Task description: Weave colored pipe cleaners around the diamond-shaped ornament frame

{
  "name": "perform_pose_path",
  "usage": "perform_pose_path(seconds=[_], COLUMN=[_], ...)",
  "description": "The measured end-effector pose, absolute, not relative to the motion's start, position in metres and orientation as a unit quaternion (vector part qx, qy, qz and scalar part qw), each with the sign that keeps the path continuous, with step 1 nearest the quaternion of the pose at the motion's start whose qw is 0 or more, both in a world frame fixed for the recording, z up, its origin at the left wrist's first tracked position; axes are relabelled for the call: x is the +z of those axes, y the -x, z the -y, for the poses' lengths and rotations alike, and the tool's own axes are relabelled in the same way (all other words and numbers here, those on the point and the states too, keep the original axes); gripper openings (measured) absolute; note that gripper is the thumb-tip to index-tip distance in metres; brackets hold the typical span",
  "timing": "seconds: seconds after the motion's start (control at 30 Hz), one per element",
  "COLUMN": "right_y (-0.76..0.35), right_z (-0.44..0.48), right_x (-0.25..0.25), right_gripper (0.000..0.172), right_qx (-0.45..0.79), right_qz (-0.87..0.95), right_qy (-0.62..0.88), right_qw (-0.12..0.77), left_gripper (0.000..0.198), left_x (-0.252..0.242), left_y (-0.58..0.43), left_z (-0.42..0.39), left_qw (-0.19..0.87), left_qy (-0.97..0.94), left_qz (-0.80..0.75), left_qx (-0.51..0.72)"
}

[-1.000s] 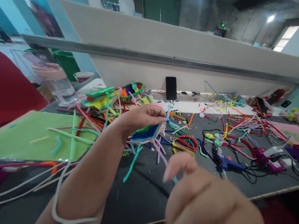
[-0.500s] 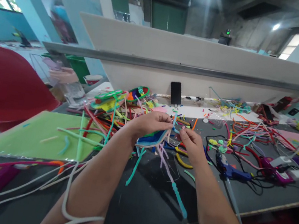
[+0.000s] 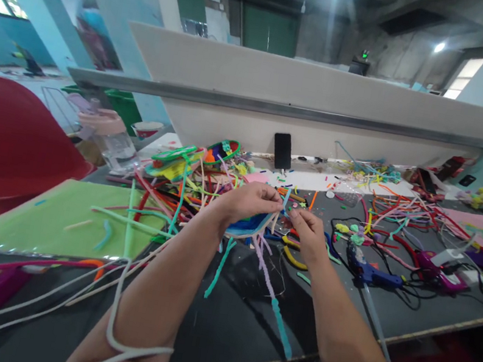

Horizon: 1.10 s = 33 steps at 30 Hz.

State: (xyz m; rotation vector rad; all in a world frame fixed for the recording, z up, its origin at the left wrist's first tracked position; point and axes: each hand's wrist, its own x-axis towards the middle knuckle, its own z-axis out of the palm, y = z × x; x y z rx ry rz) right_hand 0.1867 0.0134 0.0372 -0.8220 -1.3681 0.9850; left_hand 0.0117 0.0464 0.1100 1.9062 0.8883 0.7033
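My left hand (image 3: pixel 251 200) is closed on a flat coiled craft piece (image 3: pixel 247 224) of blue, green and beige pipe cleaners, held above the dark table (image 3: pixel 236 322). Loose teal and lilac pipe-cleaner ends (image 3: pixel 268 281) hang down from it. My right hand (image 3: pixel 307 229) is just to its right, fingers pinched on a thin teal strand at the piece's edge. A white pipe cleaner (image 3: pixel 117 339) loops over my left forearm.
A heap of coloured pipe cleaners (image 3: pixel 186 178) lies behind my hands. A green sheet (image 3: pixel 54 217) lies at left, a blue glue gun (image 3: pixel 370 270) with cables at right, a black phone (image 3: pixel 282 149) leans against the white partition, and a red chair (image 3: pixel 3 135) stands at far left.
My right hand, near the camera a second ago, has reached forward to the craft piece and pinched a strand. My left hand has kept hold of the piece.
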Motion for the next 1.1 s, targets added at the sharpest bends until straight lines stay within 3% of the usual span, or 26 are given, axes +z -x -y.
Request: perform_pose_path(seconds=[0.3, 0.63, 0.87, 1.1], right_y=[-0.187, -0.187, -0.193, -0.200], right_z=[-0.020, -0.017, -0.021, -0.033], right_x=[0.031, 0.033, 0.034, 0.034], right_gripper=[0.028, 0.016, 0.018, 0.007], right_qx=[0.460, 0.355, 0.241, 0.133], right_qz=[0.545, 0.536, 0.649, 0.718], right_qy=[0.351, 0.334, 0.320, 0.314], right_qw=[0.607, 0.689, 0.647, 0.607], left_gripper=[0.026, 0.024, 0.027, 0.026], left_x=[0.106, 0.100, 0.096, 0.096], left_y=[-0.014, -0.016, -0.015, -0.018], left_z=[-0.047, -0.049, -0.055, -0.053], left_qw=[0.461, 0.469, 0.449, 0.438], left_qy=[-0.769, -0.787, -0.802, -0.806], left_qz=[-0.353, -0.321, -0.323, -0.339], left_qx=[0.266, 0.237, 0.226, 0.207])
